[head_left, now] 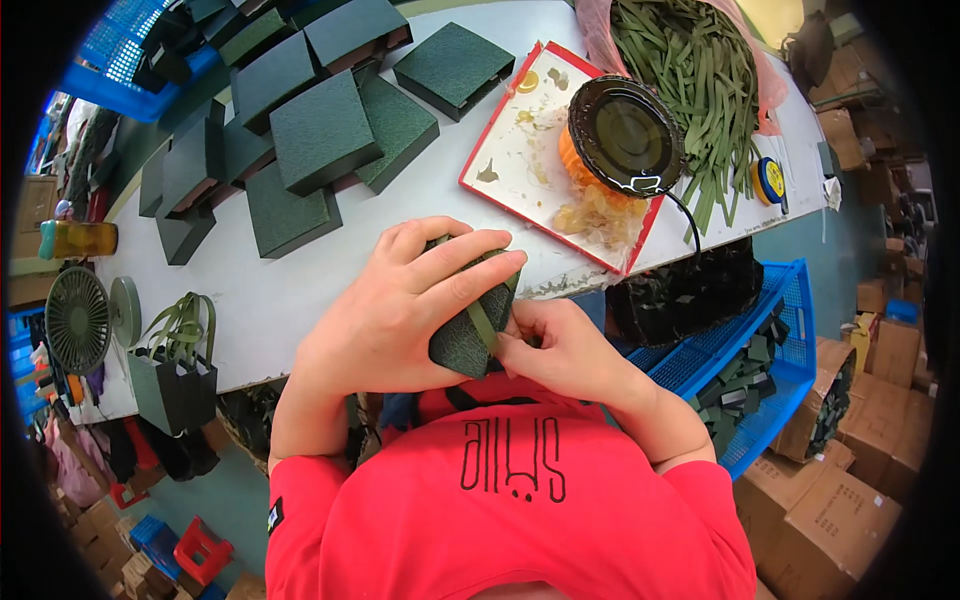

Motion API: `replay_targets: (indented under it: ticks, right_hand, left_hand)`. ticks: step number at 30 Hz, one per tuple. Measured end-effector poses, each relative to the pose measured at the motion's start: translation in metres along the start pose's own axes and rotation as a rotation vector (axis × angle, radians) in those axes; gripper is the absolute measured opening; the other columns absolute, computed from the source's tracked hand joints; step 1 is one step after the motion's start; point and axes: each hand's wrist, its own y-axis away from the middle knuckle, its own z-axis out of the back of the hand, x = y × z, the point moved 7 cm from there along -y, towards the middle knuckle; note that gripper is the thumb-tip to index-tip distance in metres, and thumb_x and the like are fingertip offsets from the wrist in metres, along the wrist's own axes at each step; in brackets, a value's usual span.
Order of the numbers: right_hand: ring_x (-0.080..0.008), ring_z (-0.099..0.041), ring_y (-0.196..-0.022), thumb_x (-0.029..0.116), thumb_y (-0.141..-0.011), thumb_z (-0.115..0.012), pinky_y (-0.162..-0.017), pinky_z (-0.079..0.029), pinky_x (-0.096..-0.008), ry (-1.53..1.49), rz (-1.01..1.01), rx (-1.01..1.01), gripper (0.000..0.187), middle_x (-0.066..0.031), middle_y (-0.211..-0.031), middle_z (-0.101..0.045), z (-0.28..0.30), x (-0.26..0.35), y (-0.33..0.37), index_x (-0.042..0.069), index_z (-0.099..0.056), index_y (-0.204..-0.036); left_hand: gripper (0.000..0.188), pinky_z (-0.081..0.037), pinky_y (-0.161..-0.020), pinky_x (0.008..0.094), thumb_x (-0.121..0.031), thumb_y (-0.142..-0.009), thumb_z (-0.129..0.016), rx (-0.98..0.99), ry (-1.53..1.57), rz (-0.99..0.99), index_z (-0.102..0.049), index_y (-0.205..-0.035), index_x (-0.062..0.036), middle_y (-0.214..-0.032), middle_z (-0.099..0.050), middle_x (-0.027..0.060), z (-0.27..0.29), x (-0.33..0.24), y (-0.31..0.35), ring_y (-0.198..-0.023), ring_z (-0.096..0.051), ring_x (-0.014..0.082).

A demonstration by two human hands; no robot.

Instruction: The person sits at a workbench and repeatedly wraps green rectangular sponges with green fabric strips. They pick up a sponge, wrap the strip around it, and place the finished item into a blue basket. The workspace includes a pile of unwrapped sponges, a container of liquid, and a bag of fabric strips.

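Note:
A small dark green box (458,343) with a textured surface is held in front of my chest, at the table's near edge. My left hand (385,312) wraps over it from the left, fingers stretched across its top and thumb underneath. Across the box's face runs an olive green ribbon (483,326). On the box's right side my right hand (565,348) is closed, thumb and forefinger pinched at the ribbon's lower end. The pinched fingertips partly hide that end, and my left hand covers much of the box.
Several dark green boxes (322,130) lie piled at the far left. A black pot (628,135) on an orange base stands on a stained red-edged tray (500,205). Behind it, a pink bag (597,25) spills green ribbons (690,75). A blue crate (795,345) sits at right, small fans (78,318) at left.

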Motion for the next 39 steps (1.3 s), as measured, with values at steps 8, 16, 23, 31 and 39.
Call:
replay_targets:
  ticks: [8,16,23,31,39]
  right_hand:
    - [-0.0115,-0.064,-0.08,0.013,-0.099,-0.063,-0.073,-0.051,-0.0281,-0.207,0.242,-0.164,0.018,-0.005,-0.088,-0.069,0.016,0.016,0.004,-0.002,-0.065,-0.11]
    - [-0.0102,-0.062,-0.06,0.025,-0.106,-0.057,-0.058,-0.048,-0.0237,-0.195,0.002,0.249,0.033,-0.0062,-0.077,-0.071,-0.01,-0.003,0.027,-0.005,-0.07,-0.107]
    - [-0.0135,-0.064,-0.063,0.02,-0.106,-0.057,-0.059,-0.051,-0.0244,-0.859,0.261,-0.193,0.039,-0.0165,-0.114,-0.072,0.014,-0.016,0.026,0.0,-0.057,-0.14]
    - [-0.0104,-0.065,-0.076,0.024,-0.109,-0.051,-0.064,-0.053,-0.0229,-1.014,0.408,-0.558,0.039,-0.0145,-0.116,-0.07,0.081,-0.021,0.047,-0.001,-0.055,-0.139]
    - [-0.0107,-0.065,-0.071,0.02,-0.108,-0.054,-0.061,-0.054,-0.0251,-1.04,0.487,-0.604,0.031,-0.0114,-0.102,-0.07,0.097,-0.028,0.046,0.001,-0.057,-0.132]
  left_hand:
    - [0.087,-0.042,-0.105,0.047,-0.022,-0.058,-0.088,-0.132,0.013,0.081,-0.058,-0.139,-0.0074,-0.141,-0.057,0.0101,0.007,0.013,0.007,-0.124,-0.052,0.0356]
    - [0.092,-0.044,-0.104,0.0481,-0.018,-0.053,-0.089,-0.277,0.052,0.064,-0.057,-0.137,-0.0028,-0.142,-0.056,0.0128,0.015,0.01,0.006,-0.123,-0.052,0.0367]
    - [0.09,-0.045,-0.104,0.0491,-0.018,-0.053,-0.089,-0.21,0.103,0.062,-0.058,-0.136,-0.0014,-0.142,-0.055,0.0161,0.008,0.003,0.006,-0.123,-0.053,0.0396]
    - [0.105,-0.04,-0.107,0.0507,-0.027,-0.048,-0.095,-0.145,0.038,0.149,-0.053,-0.141,-0.0009,-0.144,-0.053,0.0193,0.007,0.02,0.031,-0.129,-0.049,0.0416]
    - [0.105,-0.042,-0.107,0.0499,-0.022,-0.046,-0.094,-0.142,0.004,0.198,-0.054,-0.141,-0.0018,-0.143,-0.054,0.0183,0.01,0.026,0.038,-0.127,-0.05,0.0409]
